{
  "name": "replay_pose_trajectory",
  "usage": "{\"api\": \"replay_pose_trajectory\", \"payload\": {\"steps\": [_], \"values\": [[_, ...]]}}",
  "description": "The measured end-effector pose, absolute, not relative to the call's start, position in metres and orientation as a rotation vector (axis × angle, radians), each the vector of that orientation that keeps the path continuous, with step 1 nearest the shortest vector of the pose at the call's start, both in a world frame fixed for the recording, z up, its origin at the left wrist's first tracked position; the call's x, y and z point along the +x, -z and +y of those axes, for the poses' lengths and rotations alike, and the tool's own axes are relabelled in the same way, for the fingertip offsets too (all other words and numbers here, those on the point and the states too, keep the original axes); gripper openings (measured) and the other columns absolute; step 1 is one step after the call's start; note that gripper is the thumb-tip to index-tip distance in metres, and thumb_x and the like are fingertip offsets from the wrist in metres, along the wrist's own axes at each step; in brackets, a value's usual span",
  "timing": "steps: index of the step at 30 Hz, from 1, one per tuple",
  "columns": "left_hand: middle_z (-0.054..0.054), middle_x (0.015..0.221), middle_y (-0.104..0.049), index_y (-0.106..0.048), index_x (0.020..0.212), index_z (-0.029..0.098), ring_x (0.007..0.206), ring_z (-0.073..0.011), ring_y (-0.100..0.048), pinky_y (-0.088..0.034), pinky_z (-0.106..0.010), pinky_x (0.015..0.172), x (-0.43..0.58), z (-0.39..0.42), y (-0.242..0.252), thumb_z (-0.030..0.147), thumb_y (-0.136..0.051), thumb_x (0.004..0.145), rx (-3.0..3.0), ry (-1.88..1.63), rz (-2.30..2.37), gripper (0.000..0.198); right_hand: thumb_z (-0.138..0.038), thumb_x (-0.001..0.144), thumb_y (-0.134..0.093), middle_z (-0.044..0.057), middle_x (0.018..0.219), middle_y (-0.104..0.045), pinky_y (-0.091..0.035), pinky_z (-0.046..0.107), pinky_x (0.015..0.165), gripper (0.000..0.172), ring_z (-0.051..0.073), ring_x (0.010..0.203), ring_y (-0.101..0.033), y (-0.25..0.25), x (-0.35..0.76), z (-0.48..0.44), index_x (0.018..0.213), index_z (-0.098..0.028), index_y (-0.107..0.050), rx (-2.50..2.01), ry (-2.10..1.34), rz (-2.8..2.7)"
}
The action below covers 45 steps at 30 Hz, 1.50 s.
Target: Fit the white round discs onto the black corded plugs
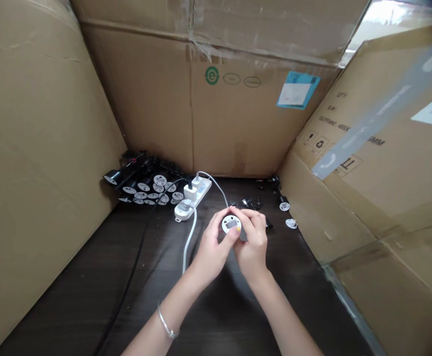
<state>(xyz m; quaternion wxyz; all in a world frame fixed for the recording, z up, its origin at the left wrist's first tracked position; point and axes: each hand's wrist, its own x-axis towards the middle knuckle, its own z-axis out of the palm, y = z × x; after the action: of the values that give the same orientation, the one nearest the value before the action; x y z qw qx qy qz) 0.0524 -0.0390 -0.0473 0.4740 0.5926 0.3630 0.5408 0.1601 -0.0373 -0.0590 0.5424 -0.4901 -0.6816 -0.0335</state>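
Both my left hand (212,252) and my right hand (253,244) grip a round white disc (231,225) by its edge, its face up with a small grey patch and a yellow mark. Beyond my hands, a white power strip (201,192) lies with white plug adapters in it and a white cable (189,240) running past my left hand. Several similar white discs (152,190) lie heaped with black cylindrical parts at the far left. Small black parts (249,202) sit just beyond my right hand.
Large cardboard boxes (145,99) stand as walls on the left, back and right around a dark wood table (216,316). A black cable (134,272) crosses the table at the left. A lone white disc (291,223) lies near the right box.
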Motion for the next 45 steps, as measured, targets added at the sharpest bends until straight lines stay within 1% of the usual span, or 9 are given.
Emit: {"api": "replay_pose_trajectory", "payload": {"steps": [5,9,12,18,23,26,29,38,45], "values": [[-0.008,0.116,-0.049,-0.053,0.114,0.020,0.108,-0.0207,-0.047,-0.037,-0.033,0.094,0.053,-0.041,0.048,0.034,-0.050,0.083,1.670,-1.406,1.059,0.034,-0.013,0.080,-0.049,0.006,0.086,-0.059,-0.046,0.034,0.070,0.035,0.018,0.076,-0.053,0.057,0.158,-0.038,0.112,-0.022,-0.058,-1.156,-0.059,-1.622],[-0.005,0.096,-0.059,-0.054,0.110,0.019,0.073,-0.0129,-0.055,-0.046,-0.024,0.062,0.050,-0.035,0.047,0.035,-0.050,0.083,1.318,-1.309,0.905,0.031,-0.009,0.076,-0.049,0.004,0.088,-0.059,-0.048,0.029,0.065,0.040,0.015,0.068,-0.054,0.051,0.156,-0.039,0.113,-0.022,-0.056,-1.117,-0.427,-1.597],[-0.005,0.093,-0.060,-0.057,0.106,0.017,0.065,-0.0110,-0.054,-0.044,-0.020,0.050,0.046,-0.031,0.047,0.032,-0.059,0.076,1.045,-1.227,0.788,0.033,-0.011,0.076,-0.048,0.004,0.094,-0.059,-0.049,0.027,0.064,0.041,0.015,0.072,-0.056,0.049,0.158,-0.038,0.115,-0.021,-0.054,-1.039,-0.716,-1.538],[-0.007,0.088,-0.065,-0.063,0.099,0.013,0.069,-0.0132,-0.059,-0.052,-0.023,0.057,0.043,-0.028,0.043,0.034,-0.058,0.077,0.808,-1.199,0.671,0.031,-0.023,0.082,-0.047,0.007,0.101,-0.061,-0.049,0.031,0.077,0.028,0.019,0.090,-0.058,0.048,0.162,-0.035,0.106,-0.020,-0.062,-0.988,-0.883,-1.442],[-0.012,0.093,-0.066,-0.063,0.104,0.010,0.076,-0.0180,-0.062,-0.053,-0.027,0.061,0.042,-0.028,0.039,0.050,-0.045,0.082,0.736,-1.192,0.637,0.050,-0.029,0.084,-0.046,0.007,0.096,-0.062,-0.051,0.028,0.067,0.028,0.018,0.085,-0.059,0.045,0.162,-0.035,0.104,-0.020,-0.064,-0.999,-0.883,-1.393],[-0.011,0.103,-0.064,-0.060,0.111,0.013,0.087,-0.0193,-0.061,-0.053,-0.029,0.070,0.040,-0.029,0.038,0.034,-0.056,0.078,0.779,-1.205,0.612,0.039,-0.030,0.082,-0.050,0.006,0.099,-0.061,-0.051,0.029,0.073,0.028,0.018,0.089,-0.059,0.044,0.162,-0.035,0.105,-0.020,-0.063,-0.993,-0.875,-1.392],[-0.007,0.113,-0.060,-0.052,0.121,0.021,0.097,-0.0199,-0.058,-0.052,-0.030,0.078,0.038,-0.031,0.038,0.018,-0.063,0.072,0.868,-1.209,0.605,0.050,-0.029,0.082,-0.051,0.006,0.102,-0.060,-0.051,0.028,0.073,0.028,0.018,0.091,-0.059,0.043,0.162,-0.035,0.106,-0.021,-0.062,-0.988,-0.906,-1.372],[-0.008,0.118,-0.058,-0.055,0.117,0.018,0.102,-0.0222,-0.057,-0.049,-0.033,0.085,0.044,-0.031,0.043,0.021,-0.060,0.076,1.079,-1.277,0.695,0.042,-0.029,0.081,-0.051,0.005,0.093,-0.057,-0.052,0.027,0.064,0.028,0.015,0.077,-0.058,0.046,0.162,-0.034,0.106,-0.020,-0.062,-1.001,-0.892,-1.360],[-0.007,0.119,-0.057,-0.057,0.113,0.019,0.105,-0.0221,-0.056,-0.050,-0.031,0.083,0.044,-0.032,0.040,0.014,-0.061,0.072,1.068,-1.327,0.743,0.042,-0.028,0.081,-0.052,0.007,0.105,-0.059,-0.054,0.028,0.069,0.029,0.016,0.087,-0.061,0.047,0.158,-0.034,0.109,-0.022,-0.059,-0.984,-0.906,-1.361]]}}
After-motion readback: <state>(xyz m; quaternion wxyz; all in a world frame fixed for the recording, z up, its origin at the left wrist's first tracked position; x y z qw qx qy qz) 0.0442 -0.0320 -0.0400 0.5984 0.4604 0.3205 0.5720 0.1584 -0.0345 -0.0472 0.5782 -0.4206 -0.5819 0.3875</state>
